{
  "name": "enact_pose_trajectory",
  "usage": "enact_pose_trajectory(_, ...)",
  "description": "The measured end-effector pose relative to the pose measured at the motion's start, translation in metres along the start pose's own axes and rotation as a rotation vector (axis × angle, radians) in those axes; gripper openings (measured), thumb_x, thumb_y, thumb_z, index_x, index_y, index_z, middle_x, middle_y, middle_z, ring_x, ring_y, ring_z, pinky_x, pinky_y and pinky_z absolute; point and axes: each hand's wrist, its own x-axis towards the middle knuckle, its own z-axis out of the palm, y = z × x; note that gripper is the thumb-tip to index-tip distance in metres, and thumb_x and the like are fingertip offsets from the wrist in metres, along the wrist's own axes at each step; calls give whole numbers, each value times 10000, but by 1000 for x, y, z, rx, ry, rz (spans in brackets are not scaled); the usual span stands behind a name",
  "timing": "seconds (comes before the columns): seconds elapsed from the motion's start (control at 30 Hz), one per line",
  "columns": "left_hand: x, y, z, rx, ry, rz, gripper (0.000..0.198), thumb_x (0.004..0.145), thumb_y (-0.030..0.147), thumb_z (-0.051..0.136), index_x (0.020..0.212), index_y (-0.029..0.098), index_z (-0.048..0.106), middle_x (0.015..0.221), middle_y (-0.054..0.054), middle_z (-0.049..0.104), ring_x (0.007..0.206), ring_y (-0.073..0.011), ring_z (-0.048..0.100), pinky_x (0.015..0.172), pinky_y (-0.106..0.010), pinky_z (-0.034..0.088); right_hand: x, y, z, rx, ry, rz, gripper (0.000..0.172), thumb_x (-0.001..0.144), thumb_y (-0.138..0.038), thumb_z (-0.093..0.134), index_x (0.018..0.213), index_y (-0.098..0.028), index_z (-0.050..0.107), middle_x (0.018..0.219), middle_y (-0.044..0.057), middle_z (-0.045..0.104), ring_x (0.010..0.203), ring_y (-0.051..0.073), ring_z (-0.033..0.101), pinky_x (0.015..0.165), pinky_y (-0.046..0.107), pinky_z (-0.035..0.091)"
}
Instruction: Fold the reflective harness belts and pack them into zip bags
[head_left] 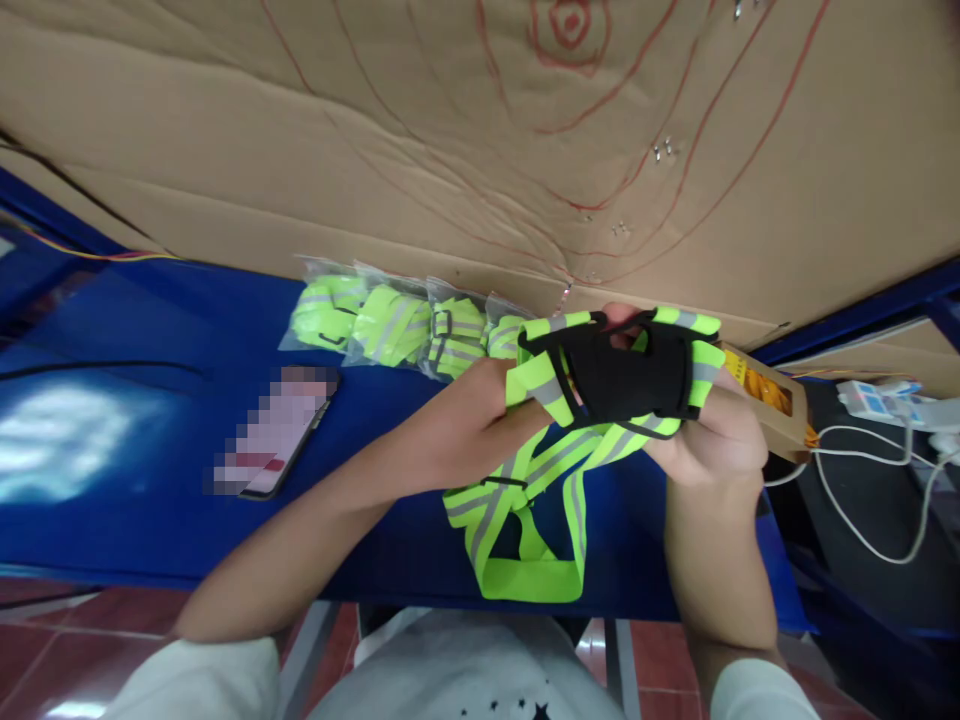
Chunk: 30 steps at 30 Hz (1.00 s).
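Both my hands hold up a neon-yellow reflective harness point(532, 577) with grey stripes and a black central panel point(626, 375). My left hand point(499, 395) is closed on the straps at the panel's left side, its fingers mostly hidden behind the harness. On the right, my right hand point(716, 430) grips the straps beside the panel's edge. The lower straps hang down in loops near the front of the blue table, with a black slider buckle point(506, 482) on one of them.
Several clear bags of folded neon straps point(394, 325) lie along the cardboard backboard point(420, 130). A phone point(277, 430) rests on the blue table point(82, 520). To the right stand an open cardboard box point(772, 400) with orange contents and a power strip point(881, 402) with white cables.
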Motion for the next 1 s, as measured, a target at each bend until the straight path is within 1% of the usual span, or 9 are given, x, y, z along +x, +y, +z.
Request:
enact_pose_trajectory(0.1,3,1,2,53,-81,56,332,945,280,707,1273,231,726,1258,-52,750,1181,-265,688,1111,-397,495,1,2,6,-39,66,-103,273,795,-397,789,1039,-274,808,1350,41,721,1300,334,657,1097,485,583)
enact_pose_trajectory(0.23,7,-6,15,-12,16,-9,458,819,314,848,1254,223,735,1266,-67,758,1244,-294,671,1149,-455,480,1,9,15,-94,163,-224,250,782,-422,801,1003,-305,793,1199,42,778,1346,340,624,1075,472,599)
enact_pose_trajectory(0.43,11,-36,25,-177,223,-176,430,789,344,853,1179,198,745,1259,-77,760,1215,-294,680,1135,-474,486,6,10,3,-288,67,-151,304,857,-403,776,1150,-330,742,1307,4,733,1387,307,591,1149,484,537)
enact_pose_trajectory(0.57,14,-45,24,-382,268,-334,339,803,312,835,1109,187,761,1189,-80,773,1176,-292,701,1100,-485,507,10,0,-19,-294,-6,-95,507,843,-432,813,1317,-311,677,1440,15,660,1372,279,603,1165,456,520)
enact_pose_trajectory(0.67,14,-44,24,-311,218,-301,353,785,289,847,1116,197,763,1166,-71,782,1241,-308,672,1170,-501,442,14,3,-27,-308,15,-44,600,838,-523,810,1368,-294,649,1416,38,679,1320,267,646,1149,445,535)
enact_pose_trajectory(0.73,14,-43,25,-297,193,-269,391,766,276,864,1137,208,757,1131,-58,795,1278,-311,655,1206,-498,405,17,8,-27,-399,86,-77,508,811,-449,857,1266,-284,705,1281,29,748,1214,250,708,1111,438,566)
enact_pose_trajectory(0.83,12,-41,26,-580,105,-435,369,801,312,844,1134,189,742,1011,-80,813,1076,-320,756,1067,-525,532,17,13,-20,-535,117,-240,379,774,-312,898,1121,-275,749,1119,12,790,1051,243,760,973,433,643)
enact_pose_trajectory(0.9,10,-39,24,-826,-28,-564,363,828,364,818,1112,152,739,987,-127,814,987,-335,783,968,-521,590,12,10,-14,-631,131,-378,367,783,-273,890,1124,-302,756,1133,12,786,1054,256,758,939,441,658)
enact_pose_trajectory(1.0,8,-34,20,-1017,-239,-586,407,832,448,793,1095,139,760,1084,-171,804,1126,-379,748,995,-509,590,0,1,-6,-793,86,-521,317,857,-229,819,1137,-370,775,1156,0,781,1096,265,748,969,460,650)
